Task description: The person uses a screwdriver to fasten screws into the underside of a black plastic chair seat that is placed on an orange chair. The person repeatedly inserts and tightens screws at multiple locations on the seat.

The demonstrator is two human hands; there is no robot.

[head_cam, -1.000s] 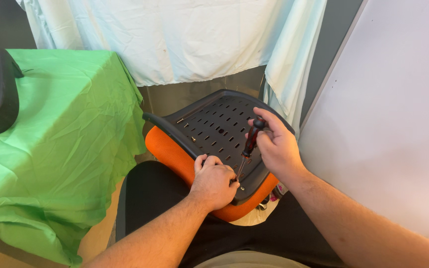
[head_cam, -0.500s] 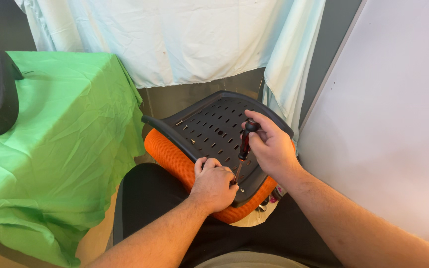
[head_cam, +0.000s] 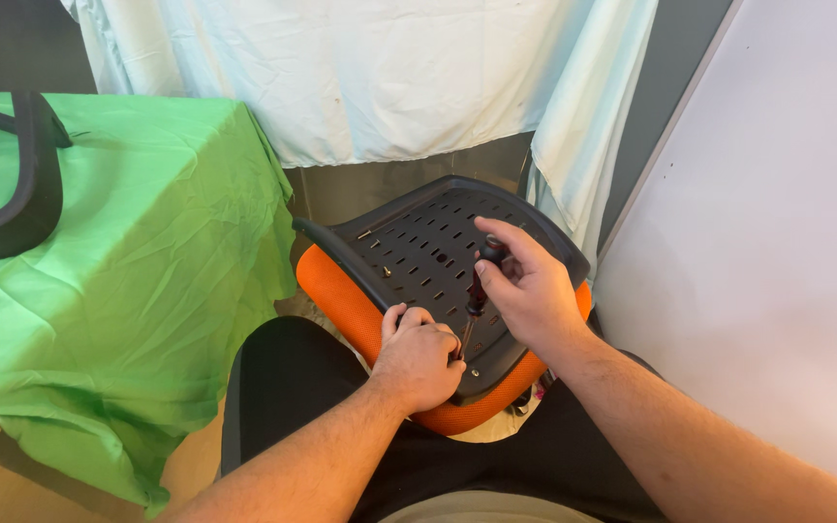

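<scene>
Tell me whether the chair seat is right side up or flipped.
Flipped: the chair seat shows its black perforated underside up, orange cushion below.

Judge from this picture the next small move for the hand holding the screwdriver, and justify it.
Probably turn the screwdriver: the right hand grips its handle upright, its tip sits at the black seat base beside the left hand, which steadies it there.

A table draped in wrinkled green cloth (head_cam: pixel 138 291) stands at left — a curved black chair part (head_cam: pixel 21 189) lies on its top, near the far corner
</scene>
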